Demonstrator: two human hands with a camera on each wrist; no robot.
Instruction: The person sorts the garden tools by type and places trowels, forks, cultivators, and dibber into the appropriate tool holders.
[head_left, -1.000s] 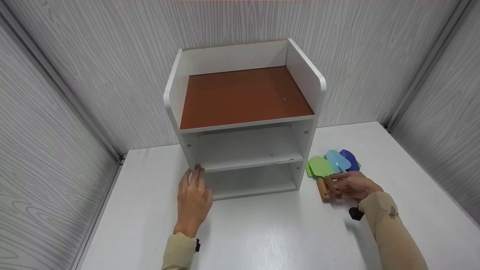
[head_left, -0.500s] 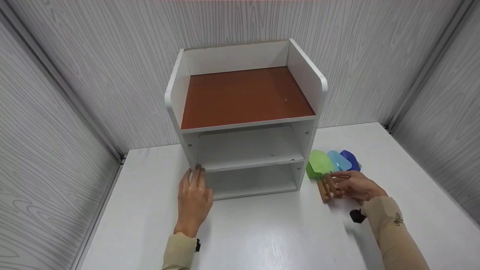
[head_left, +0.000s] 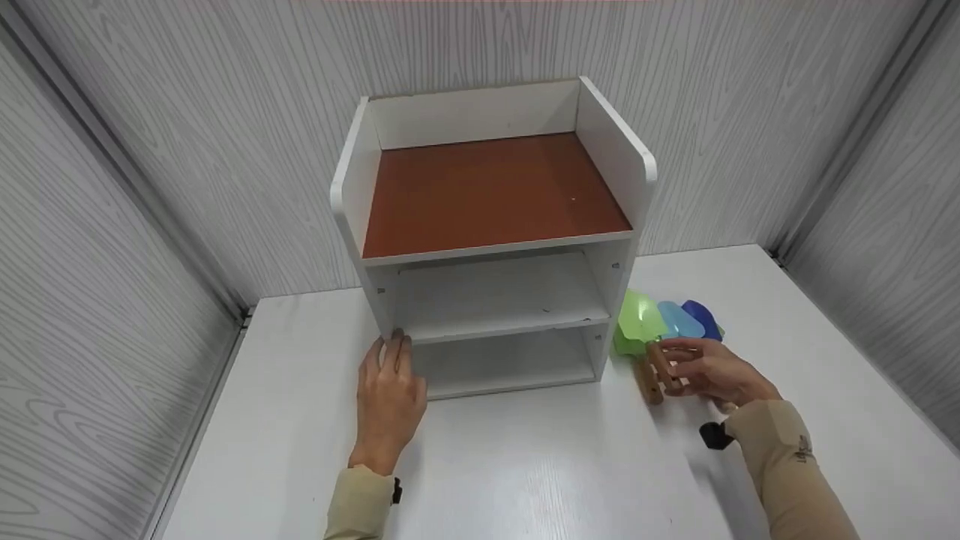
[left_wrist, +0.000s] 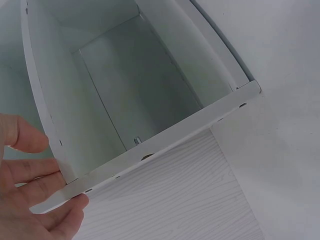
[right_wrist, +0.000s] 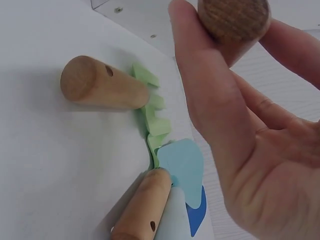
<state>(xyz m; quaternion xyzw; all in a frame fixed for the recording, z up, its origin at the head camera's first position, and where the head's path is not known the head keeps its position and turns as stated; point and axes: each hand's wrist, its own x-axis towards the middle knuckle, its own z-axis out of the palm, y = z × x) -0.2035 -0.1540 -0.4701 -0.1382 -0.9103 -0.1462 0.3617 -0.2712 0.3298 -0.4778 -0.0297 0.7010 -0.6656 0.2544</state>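
Note:
My right hand (head_left: 716,371) pinches the wooden handle (right_wrist: 235,20) of a light green toy garden shovel (head_left: 643,319), its blade tilted up beside the shelf. Below it lies a green rake-like tool (right_wrist: 152,112) with prongs and its own wooden handle (right_wrist: 95,85). A light blue trowel (head_left: 679,320) and a dark blue blade (head_left: 703,316) lie just behind. At the left, my left hand (head_left: 388,397) rests its fingers on the front edge of the white shelf unit's (head_left: 480,332) left side panel. In the left wrist view the fingertips lie on both sides of that panel.
The shelf unit has a brown top deck (head_left: 495,195) with raised white sides and two open compartments below. It stands on a white table (head_left: 510,465), close to the back wall (head_left: 225,150). Grey wood-grain panels rise on both sides.
My right hand has lifted the light green shovel's handle slightly off the rake's handle, and the green blade has tipped upward. My left hand stays at the shelf edge.

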